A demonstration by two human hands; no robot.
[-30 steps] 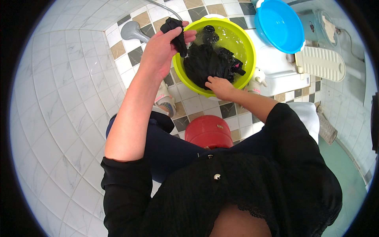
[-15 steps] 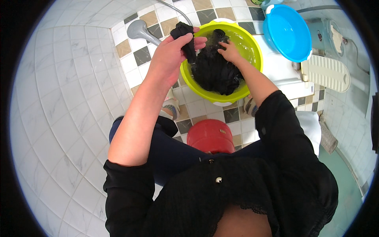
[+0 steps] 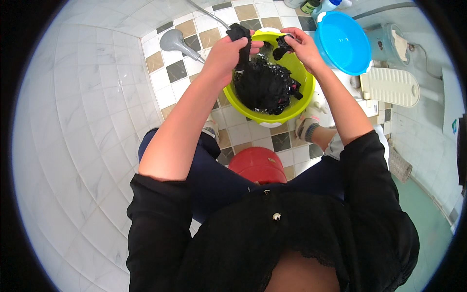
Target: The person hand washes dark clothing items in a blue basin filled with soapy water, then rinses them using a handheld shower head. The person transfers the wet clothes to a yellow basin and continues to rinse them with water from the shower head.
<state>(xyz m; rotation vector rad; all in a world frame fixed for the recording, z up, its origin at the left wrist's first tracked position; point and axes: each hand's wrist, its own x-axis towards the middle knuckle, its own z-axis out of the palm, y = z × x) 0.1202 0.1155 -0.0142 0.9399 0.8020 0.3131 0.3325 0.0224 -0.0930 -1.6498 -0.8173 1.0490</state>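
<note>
My left hand [image 3: 228, 57] is closed around a small black sock-like cloth [image 3: 239, 36], thumb on top and fingers stretched behind it. The cloth hangs over the left rim of a lime-green basin [image 3: 305, 100]. Over the basin's far right part, my right hand [image 3: 302, 48] pinches another small black wet cloth [image 3: 281, 48] between thumb and fingers. Below both hands, a heap of black wet laundry [image 3: 265, 87] lies in the basin's water, with a few pink or red specks at its right side.
A grey shower head [image 3: 174, 41] with its hose lies left of the basin. A blue basin [image 3: 343, 43] and a cream ridged washboard [image 3: 391, 86] are at right. Bottles [image 3: 310, 6] stand far back. A red bucket-like thing [image 3: 258, 164] sits between my legs.
My right hand has come up from the laundry and moved right, now with a small black cloth in it. My left hand still holds its cloth. The view has shifted slightly.
</note>
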